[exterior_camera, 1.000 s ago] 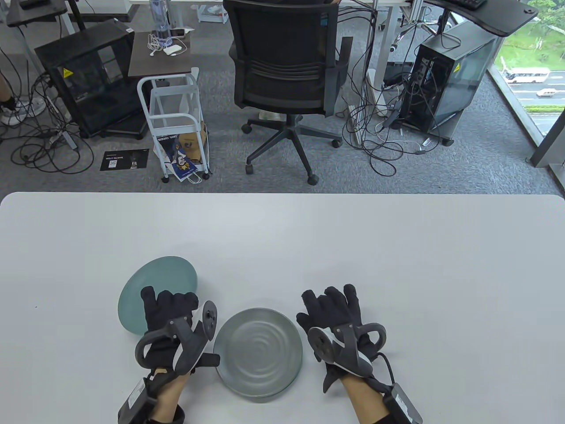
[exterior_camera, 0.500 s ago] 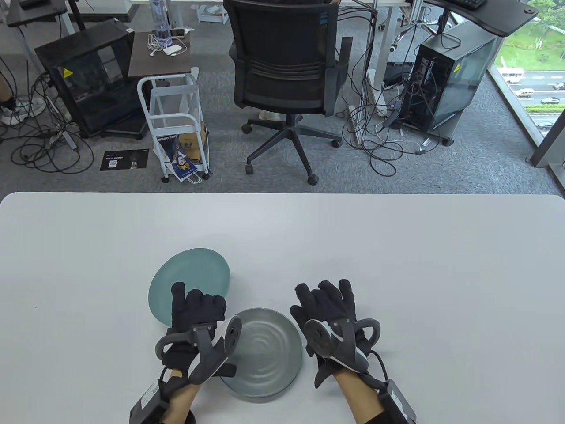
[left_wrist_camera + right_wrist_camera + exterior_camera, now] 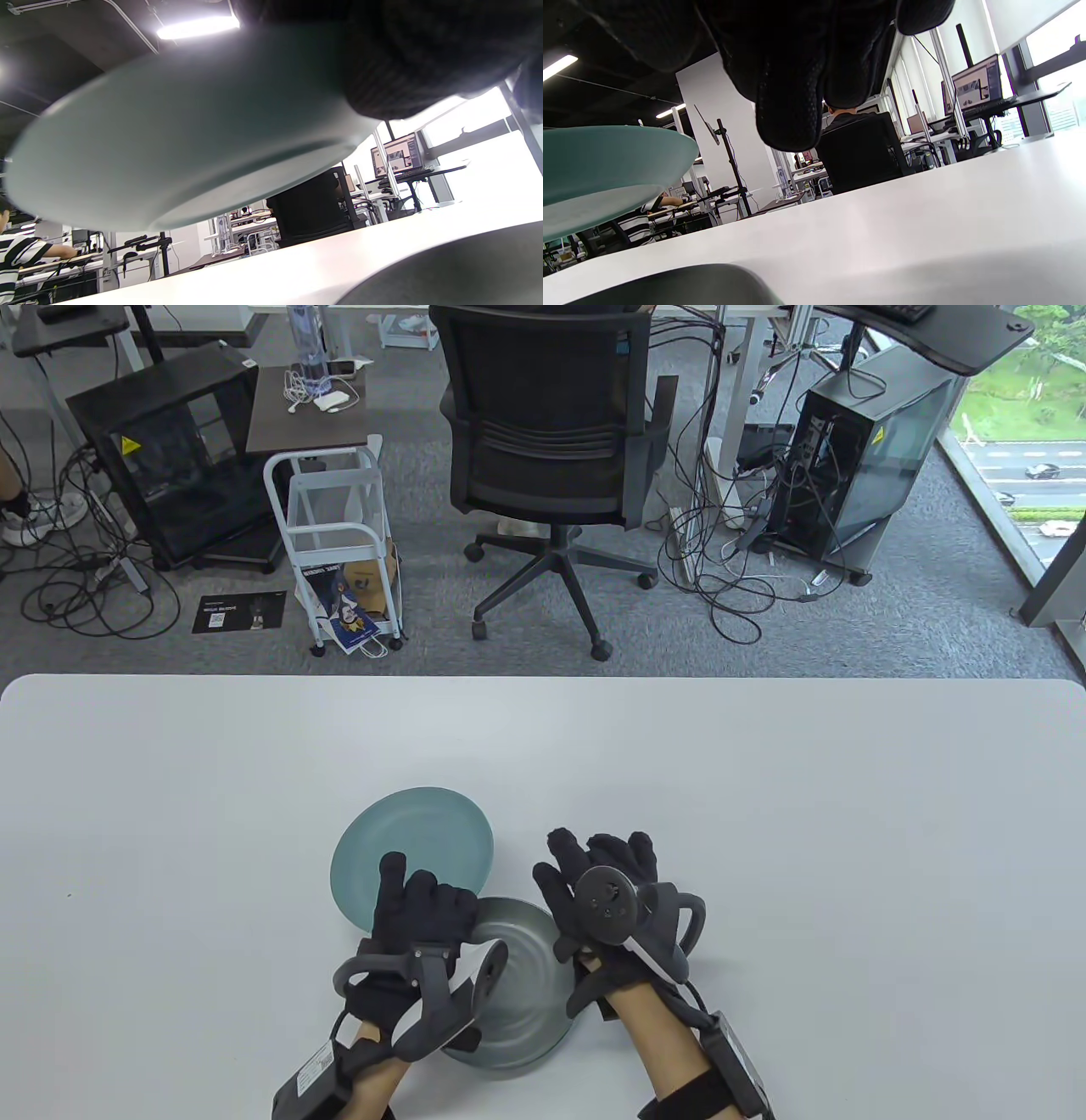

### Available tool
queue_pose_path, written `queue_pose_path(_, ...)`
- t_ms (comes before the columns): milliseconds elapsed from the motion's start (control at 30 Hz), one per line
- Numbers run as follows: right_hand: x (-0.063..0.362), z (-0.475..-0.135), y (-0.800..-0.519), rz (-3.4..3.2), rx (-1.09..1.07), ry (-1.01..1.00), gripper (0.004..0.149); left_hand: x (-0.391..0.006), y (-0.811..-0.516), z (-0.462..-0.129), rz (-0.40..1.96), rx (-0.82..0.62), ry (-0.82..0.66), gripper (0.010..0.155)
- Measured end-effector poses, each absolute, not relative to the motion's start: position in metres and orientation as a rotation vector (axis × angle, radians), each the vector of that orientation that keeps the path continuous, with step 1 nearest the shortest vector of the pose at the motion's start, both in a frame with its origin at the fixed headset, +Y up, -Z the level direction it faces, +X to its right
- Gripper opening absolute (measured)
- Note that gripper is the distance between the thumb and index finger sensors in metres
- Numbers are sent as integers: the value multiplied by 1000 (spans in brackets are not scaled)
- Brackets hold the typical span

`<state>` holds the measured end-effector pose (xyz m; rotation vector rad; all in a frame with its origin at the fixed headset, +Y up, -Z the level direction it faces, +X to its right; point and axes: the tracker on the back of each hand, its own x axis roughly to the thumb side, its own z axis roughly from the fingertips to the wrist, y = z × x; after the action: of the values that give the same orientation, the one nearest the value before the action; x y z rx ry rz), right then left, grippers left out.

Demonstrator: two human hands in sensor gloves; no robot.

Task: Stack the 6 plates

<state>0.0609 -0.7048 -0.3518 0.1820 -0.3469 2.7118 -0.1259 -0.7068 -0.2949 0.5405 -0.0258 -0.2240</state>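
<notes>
I count one teal plate (image 3: 420, 836) in my left hand (image 3: 420, 929), gripped at its near rim and tilted clear of the table (image 3: 764, 780) (no readable writing on it). One grey stack of plates (image 3: 526, 984) lies beside it; I cannot count its layers. My right hand (image 3: 598, 882) hovers spread at the stack's right edge.

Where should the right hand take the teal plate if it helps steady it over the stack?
Likely the free right rim of the teal plate, coming from the right. The left hand grips its near edge and holds it tilted off the table, above the grey stack; the right hand is empty.
</notes>
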Motion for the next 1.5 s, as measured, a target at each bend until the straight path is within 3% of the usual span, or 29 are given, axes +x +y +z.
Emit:
queue_pose_path(667, 57, -358, -728, 2430, 139, -95, 59, -103, -708, -280, -228, 544, -177, 39)
queue_pose_path(1167, 66, -362, -738, 2216, -7, 20, 58, -94, -711, -276, -243, 518, -258, 41)
queue_pose_path(1300, 70, -361, -737, 2268, -23, -46, 54, -101, -711, -282, -161, 415, -290, 47)
queue_pose_path(1400, 75, -360, -738, 2286, -36, -57, 54, -114, -706, -287, -18, 338, -286, 65)
queue_pose_path(1500, 83, -357, -738, 2275, -37, -52, 53, -131, -698, -292, 141, 304, -263, 72)
